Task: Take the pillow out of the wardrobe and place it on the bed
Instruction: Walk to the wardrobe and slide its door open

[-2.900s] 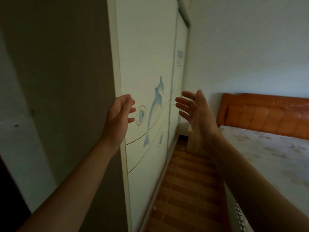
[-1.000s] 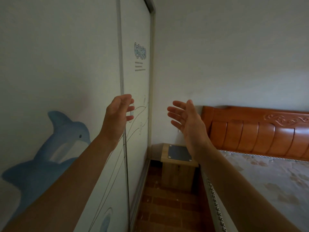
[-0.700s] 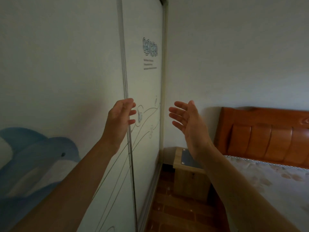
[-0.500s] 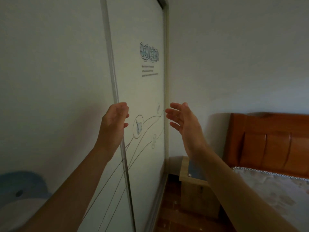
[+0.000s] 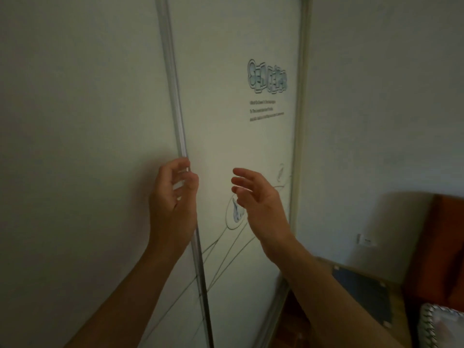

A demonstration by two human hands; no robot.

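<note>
A: Where is the pillow?

B: It cannot be seen; the wardrobe is shut, its two pale sliding doors meeting at a metal door edge.

A: How is the left hand placed?

B: Its fingers are curled around that metal edge, the thumb set against the strip from the near side. The strip appears gripped, though how firmly cannot be told.

A: And the right hand?

B: It is held just before the right-hand door, fingers spread apart and slightly bent, nothing held. Whether the panel is touched cannot be told.

A: What is printed there?

B: A blue logo with small lines of text beneath, and thin curved lines lower down.

A: And farther out?

B: A wooden nightstand is seen at lower right, beside the bed and its reddish headboard.
</note>
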